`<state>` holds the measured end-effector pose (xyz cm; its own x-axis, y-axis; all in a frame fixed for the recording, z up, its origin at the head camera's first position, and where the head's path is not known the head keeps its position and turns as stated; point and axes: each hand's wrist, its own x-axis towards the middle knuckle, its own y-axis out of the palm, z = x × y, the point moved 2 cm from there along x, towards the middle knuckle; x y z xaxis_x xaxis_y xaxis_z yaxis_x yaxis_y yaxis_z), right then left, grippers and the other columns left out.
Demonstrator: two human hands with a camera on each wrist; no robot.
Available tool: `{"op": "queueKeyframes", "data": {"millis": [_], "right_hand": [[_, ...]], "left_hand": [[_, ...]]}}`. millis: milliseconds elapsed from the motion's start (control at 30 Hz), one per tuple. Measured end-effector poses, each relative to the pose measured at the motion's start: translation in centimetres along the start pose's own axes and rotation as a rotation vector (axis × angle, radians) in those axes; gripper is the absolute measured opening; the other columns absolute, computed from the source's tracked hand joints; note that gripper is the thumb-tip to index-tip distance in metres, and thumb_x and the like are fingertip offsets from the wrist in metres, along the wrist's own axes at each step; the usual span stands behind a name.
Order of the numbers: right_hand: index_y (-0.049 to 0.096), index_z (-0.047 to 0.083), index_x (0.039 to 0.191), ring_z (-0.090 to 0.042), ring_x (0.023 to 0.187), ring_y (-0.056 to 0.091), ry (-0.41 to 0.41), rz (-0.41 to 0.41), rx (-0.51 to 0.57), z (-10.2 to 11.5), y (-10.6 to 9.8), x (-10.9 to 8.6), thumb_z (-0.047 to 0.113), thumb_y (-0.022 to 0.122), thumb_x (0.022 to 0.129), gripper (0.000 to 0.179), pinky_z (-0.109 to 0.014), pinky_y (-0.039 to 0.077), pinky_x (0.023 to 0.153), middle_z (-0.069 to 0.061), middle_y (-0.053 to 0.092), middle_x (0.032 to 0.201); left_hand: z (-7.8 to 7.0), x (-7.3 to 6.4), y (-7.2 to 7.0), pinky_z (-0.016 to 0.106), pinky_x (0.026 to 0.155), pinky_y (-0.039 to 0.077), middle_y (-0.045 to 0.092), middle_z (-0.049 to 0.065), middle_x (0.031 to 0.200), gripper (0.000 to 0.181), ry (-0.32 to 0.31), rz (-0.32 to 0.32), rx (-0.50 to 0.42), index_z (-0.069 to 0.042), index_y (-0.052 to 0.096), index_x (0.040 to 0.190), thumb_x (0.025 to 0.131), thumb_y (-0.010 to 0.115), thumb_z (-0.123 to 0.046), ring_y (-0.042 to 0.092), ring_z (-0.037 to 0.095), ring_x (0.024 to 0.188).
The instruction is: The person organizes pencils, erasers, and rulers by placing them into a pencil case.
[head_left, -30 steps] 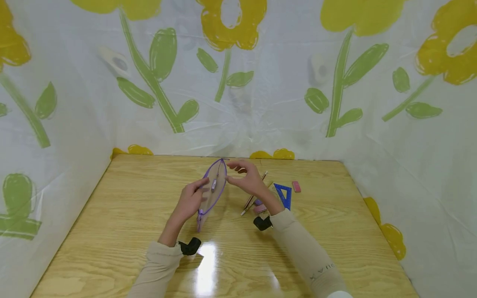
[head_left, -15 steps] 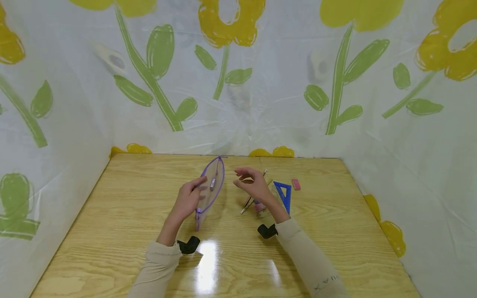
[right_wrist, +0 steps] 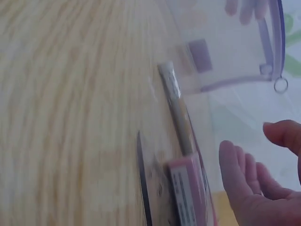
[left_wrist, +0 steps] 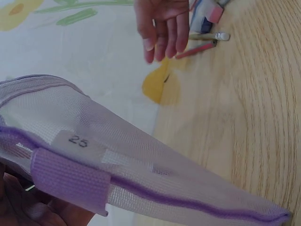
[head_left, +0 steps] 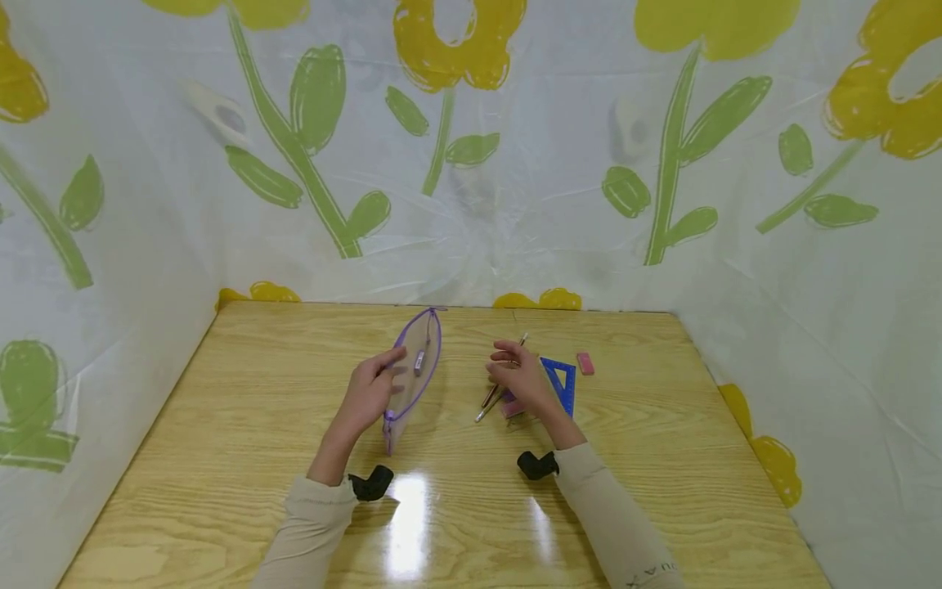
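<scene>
In the head view my left hand [head_left: 370, 394] grips the near-left side of a see-through mesh zip pouch [head_left: 421, 391] with purple edging, standing upright with its mouth open. A small purple-and-white piece [head_left: 419, 362] shows inside its mouth. The left wrist view shows a purple fabric tab [left_wrist: 70, 181] and a label marked 25 on the mesh. My right hand [head_left: 524, 378] hovers over a group of stationery, fingers loosely bent, holding nothing. Beneath it lie pencils [head_left: 486, 406] and a pink eraser [right_wrist: 190, 188] with a white label, partly hidden by the hand.
A blue set square [head_left: 568, 398] lies just right of the right hand. Farther right is a second pink eraser [head_left: 585, 363]. The wooden table [head_left: 221, 425] is enclosed at the back and sides by a white flower-printed sheet [head_left: 515, 204].
My right hand has drawn away from the pouch's mouth, moving right until it is above the stationery. The left hand keeps holding the pouch in nearly the same place.
</scene>
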<state>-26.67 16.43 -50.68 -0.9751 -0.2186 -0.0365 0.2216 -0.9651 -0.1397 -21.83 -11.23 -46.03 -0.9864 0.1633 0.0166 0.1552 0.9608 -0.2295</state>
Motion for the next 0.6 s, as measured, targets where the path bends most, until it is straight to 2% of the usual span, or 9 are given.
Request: {"op": "queueKeyframes", "data": {"millis": [67, 367, 600], "right_hand": [[0.039, -0.006, 0.151, -0.045, 0.122, 0.058, 0.039, -0.021, 0.039, 0.0, -0.3, 0.0, 0.005, 0.06, 0.1, 0.056, -0.043, 0.061, 0.097, -0.031, 0.048, 0.14], [0.038, -0.01, 0.149, -0.045, 0.119, 0.06, 0.171, -0.172, 0.089, -0.2, -1.6, 0.7, -0.002, 0.059, 0.098, 0.055, -0.036, 0.064, 0.091, -0.03, 0.046, 0.138], [0.04, -0.007, 0.15, -0.038, 0.113, 0.063, 0.21, -0.215, 0.048, 0.2, -1.9, 1.0, 0.001, 0.062, 0.097, 0.058, -0.031, 0.064, 0.086, -0.024, 0.049, 0.132]], "left_hand": [[0.0, 0.0, -0.2, 0.044, 0.104, 0.056, 0.04, 0.027, 0.156, 0.049, -0.003, -0.004, 0.005, 0.009, 0.039, 0.151, 0.104, 0.029, 0.0, 0.049, 0.043, 0.138], [-0.1, -0.3, -1.0, 0.046, 0.107, 0.054, 0.04, 0.026, 0.157, 0.049, -0.009, -0.013, 0.029, 0.007, 0.038, 0.153, 0.105, 0.029, -0.002, 0.047, 0.041, 0.139], [-0.3, -0.5, -1.3, 0.046, 0.108, 0.053, 0.039, 0.024, 0.158, 0.05, -0.02, -0.037, 0.05, 0.006, 0.038, 0.153, 0.104, 0.029, -0.002, 0.047, 0.04, 0.14]]}}
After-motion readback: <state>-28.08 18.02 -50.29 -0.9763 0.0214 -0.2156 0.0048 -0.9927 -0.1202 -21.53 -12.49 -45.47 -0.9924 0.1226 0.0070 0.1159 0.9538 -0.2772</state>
